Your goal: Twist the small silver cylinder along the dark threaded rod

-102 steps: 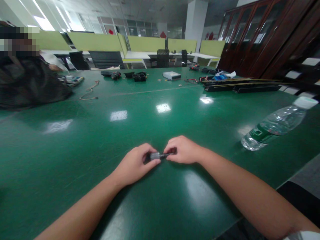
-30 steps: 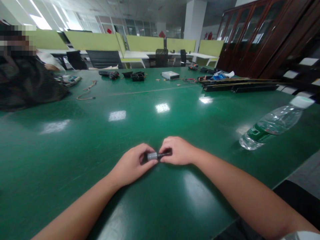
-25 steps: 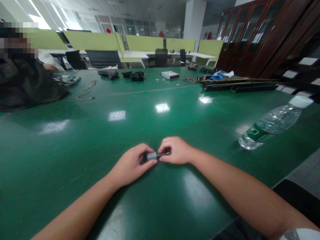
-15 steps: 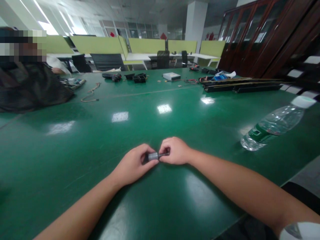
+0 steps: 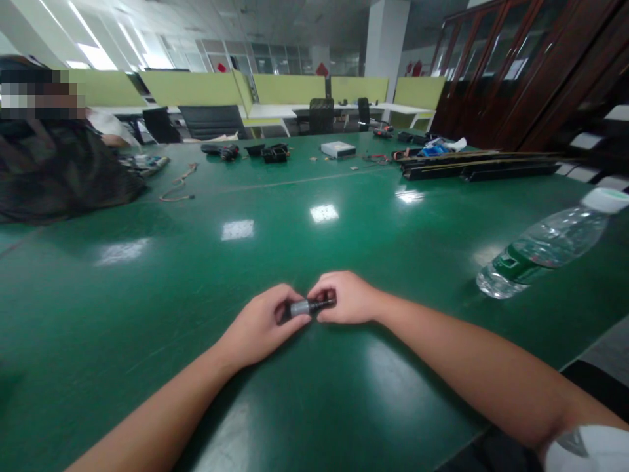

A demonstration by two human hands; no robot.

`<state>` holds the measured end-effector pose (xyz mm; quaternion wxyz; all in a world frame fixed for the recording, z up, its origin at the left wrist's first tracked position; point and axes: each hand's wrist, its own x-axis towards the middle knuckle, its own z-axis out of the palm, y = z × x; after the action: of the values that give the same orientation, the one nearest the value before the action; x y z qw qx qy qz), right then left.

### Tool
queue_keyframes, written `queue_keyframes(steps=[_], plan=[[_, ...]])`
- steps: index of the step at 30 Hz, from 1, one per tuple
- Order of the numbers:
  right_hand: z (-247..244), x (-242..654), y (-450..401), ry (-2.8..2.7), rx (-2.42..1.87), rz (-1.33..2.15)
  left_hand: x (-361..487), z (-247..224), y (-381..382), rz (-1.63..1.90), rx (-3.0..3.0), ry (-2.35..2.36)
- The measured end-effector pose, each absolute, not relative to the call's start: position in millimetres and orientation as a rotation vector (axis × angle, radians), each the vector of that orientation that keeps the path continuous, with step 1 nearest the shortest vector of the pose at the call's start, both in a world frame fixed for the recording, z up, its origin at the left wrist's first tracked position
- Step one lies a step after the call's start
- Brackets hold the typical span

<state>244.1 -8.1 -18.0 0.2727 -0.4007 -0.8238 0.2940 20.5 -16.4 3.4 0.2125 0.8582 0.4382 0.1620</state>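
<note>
A small grey cylinder with a thin dark shaft lies level just above or on the green table, between my two hands. My left hand is closed round its left end, thumb along the near side and fingers along the far side. On the right, the fingers of my right hand curl about the dark shaft, whose tip reaches into the palm. The exact contact of those fingertips is too small to make out, as is the kind of part.
A water bottle stands on the green table at right. Toward the back are a white box, black parts, a cord and long black rails. Another person in dark camouflage clothing is at the left.
The fingers of my right hand have shifted on the shaft, the thumb now slightly lower and farther from it. My left hand keeps its hold. The view has turned slightly.
</note>
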Motion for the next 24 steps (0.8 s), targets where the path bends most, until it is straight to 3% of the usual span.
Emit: queue_keyframes(steps=[8, 18, 24], plan=[[-24, 231, -12, -2.182, -1.134, 0.683, 21, 3, -17, 0.463, 2.381, 1.209], [-20, 238, -1, -2.214, -1.119, 0.857, 18, 4, -18, 0.471, 2.366, 1.211], [-18, 247, -7, -2.254, -1.057, 0.707, 18, 1, -18, 0.496, 2.327, 1.221]])
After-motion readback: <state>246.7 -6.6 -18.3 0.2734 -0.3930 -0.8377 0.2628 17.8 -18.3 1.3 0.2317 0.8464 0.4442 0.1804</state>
